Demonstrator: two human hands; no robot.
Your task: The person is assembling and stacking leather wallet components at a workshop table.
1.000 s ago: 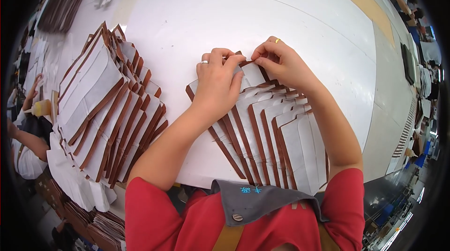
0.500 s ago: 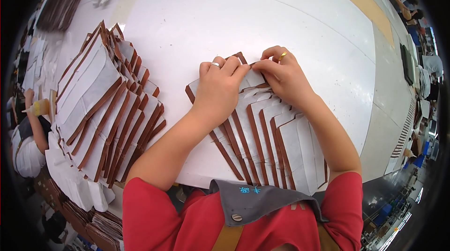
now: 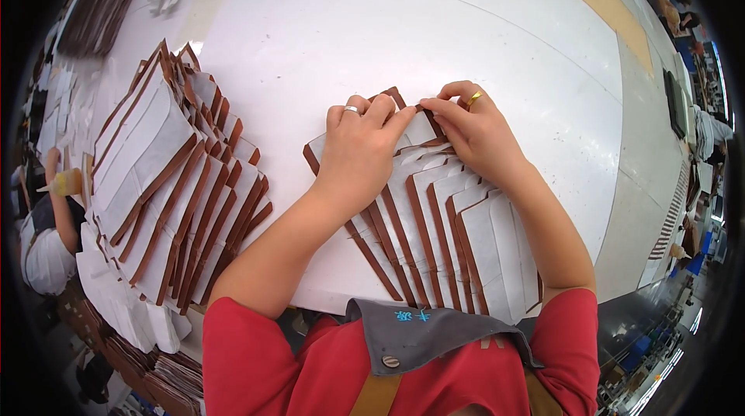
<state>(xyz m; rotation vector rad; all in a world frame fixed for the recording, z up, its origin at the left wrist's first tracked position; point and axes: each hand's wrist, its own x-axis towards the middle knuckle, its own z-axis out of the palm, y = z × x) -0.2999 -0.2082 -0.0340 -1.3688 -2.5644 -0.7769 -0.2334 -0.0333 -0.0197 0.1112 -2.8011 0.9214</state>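
A white panel with folded brown edges [image 3: 423, 130] lies at the far end of a fanned row of similar panels [image 3: 497, 249] in front of me. My left hand [image 3: 358, 143] rests over its upper left part, fingers bent and fingertips pressed on the brown edge. Close beside it, my right hand [image 3: 475, 127] pinches the same edge near the corner between thumb and index finger. The two hands' fingertips nearly meet, and they hide part of the edge. The panels' exact material is hard to tell.
A larger fanned pile of brown-edged white panels [image 3: 147, 136] stands at the left on the white table [image 3: 310, 36]. White pieces [image 3: 116, 299] lie below it. Dark brown strips [image 3: 97, 12] sit at the far left. Another person's arm [image 3: 62, 214] holds a yellowish bottle [image 3: 67, 182].
My right hand has shifted slightly right and down, its thumb and index finger staying at the panel edge. My left hand has barely moved.
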